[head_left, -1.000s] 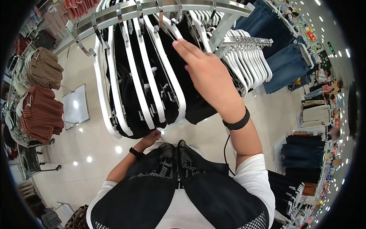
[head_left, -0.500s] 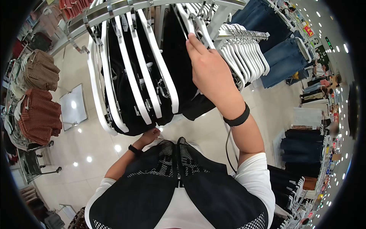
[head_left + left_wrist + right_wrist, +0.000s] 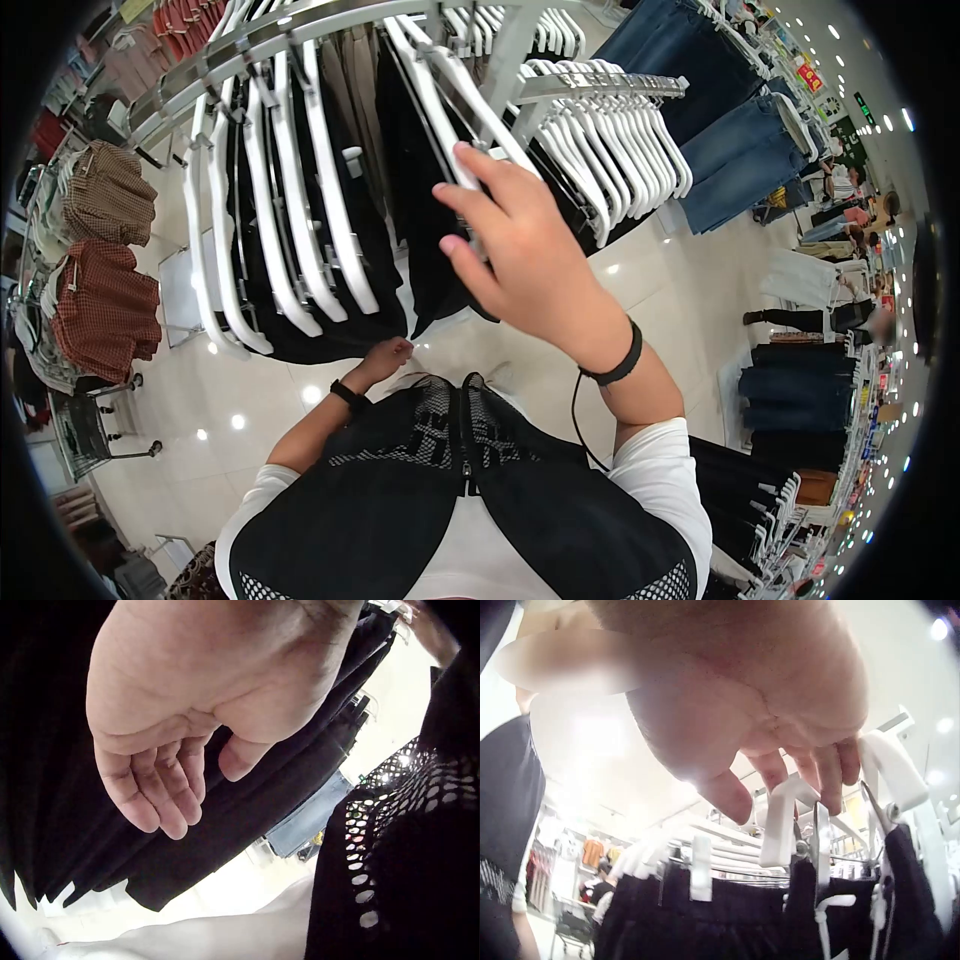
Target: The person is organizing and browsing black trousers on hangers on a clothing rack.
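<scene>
My right hand (image 3: 535, 255) reaches up to the rack, fingers spread, fingertips close to a white hanger (image 3: 458, 75) that carries black trousers (image 3: 412, 170). From the right wrist view, the fingers (image 3: 829, 776) extend over the ends of white hangers (image 3: 778, 829), whose metal clips hold black garments (image 3: 705, 919); a light drawstring hangs from one. Low by the garment hems, my left hand (image 3: 382, 360) hangs with loosely bent fingers. The left wrist view shows its palm (image 3: 202, 682) facing the camera, holding nothing, with black garments (image 3: 217, 840) behind it.
A metal rail (image 3: 290, 28) bears the hangers, several bunched at its left end. Another row of white hangers (image 3: 625, 130) is at right, beside hanging jeans (image 3: 735, 150). Checked shirts (image 3: 105, 305) hang at far left above a cart (image 3: 85, 435). A person (image 3: 600, 889) stands in the background.
My right hand has moved left and its fingers have spread. The left group of hangers has shifted left, and a gap shows brownish garments behind. My left hand stays about where it was.
</scene>
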`<act>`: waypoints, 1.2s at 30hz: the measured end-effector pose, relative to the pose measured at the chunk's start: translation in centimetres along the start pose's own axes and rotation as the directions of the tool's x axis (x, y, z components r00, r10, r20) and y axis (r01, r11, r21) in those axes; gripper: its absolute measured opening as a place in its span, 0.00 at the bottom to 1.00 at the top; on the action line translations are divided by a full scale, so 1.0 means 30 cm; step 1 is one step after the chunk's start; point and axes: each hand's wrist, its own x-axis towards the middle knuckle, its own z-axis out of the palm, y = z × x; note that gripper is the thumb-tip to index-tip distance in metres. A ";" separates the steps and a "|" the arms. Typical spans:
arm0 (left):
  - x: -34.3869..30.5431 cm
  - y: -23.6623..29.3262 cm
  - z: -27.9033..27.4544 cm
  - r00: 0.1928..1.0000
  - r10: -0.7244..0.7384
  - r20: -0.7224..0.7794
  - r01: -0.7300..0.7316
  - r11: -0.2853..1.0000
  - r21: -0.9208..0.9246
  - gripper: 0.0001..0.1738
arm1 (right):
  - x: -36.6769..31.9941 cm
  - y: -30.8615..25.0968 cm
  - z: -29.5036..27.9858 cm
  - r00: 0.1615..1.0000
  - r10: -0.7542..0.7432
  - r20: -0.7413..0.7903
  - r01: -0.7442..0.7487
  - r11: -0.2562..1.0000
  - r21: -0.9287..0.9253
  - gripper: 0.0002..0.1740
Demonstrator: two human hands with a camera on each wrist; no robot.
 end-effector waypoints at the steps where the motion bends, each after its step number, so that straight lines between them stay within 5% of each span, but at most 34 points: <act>1: 0.005 0.019 0.022 1.000 -0.001 -0.019 0.000 1.000 -0.006 0.17 | -0.015 0.000 -0.018 1.000 -0.030 -0.004 0.030 1.000 0.006 0.22; 8: 0.084 0.197 0.273 1.000 0.010 0.020 -0.008 0.994 -0.113 0.16 | -0.247 0.183 -0.168 0.990 -0.123 -0.074 0.127 0.991 0.050 0.30; 14: 0.179 0.515 0.454 0.969 0.176 -0.174 -0.211 0.956 -0.203 0.23 | -0.622 0.469 -0.258 0.994 0.106 0.013 -0.105 0.991 -0.079 0.26; 24: 0.391 1.013 0.521 0.713 0.418 -0.563 -0.559 0.823 -0.097 0.50 | -0.999 0.695 -0.355 0.930 0.359 0.073 -0.360 0.933 0.001 0.21; 28: 0.443 1.170 0.487 0.644 0.489 -0.588 -0.660 0.743 -0.106 0.45 | -1.030 0.748 -0.364 0.910 0.409 0.069 -0.412 0.910 0.038 0.19; 32: 0.490 1.174 0.493 0.677 0.457 -0.577 -0.631 0.764 -0.135 0.39 | -1.057 0.812 -0.376 0.841 0.516 0.162 -0.529 0.847 0.049 0.18; 36: 0.507 1.160 0.489 0.525 0.559 -0.642 -0.626 0.765 0.154 0.41 | -1.057 0.927 -0.414 0.801 0.580 0.150 -0.588 0.808 0.015 0.17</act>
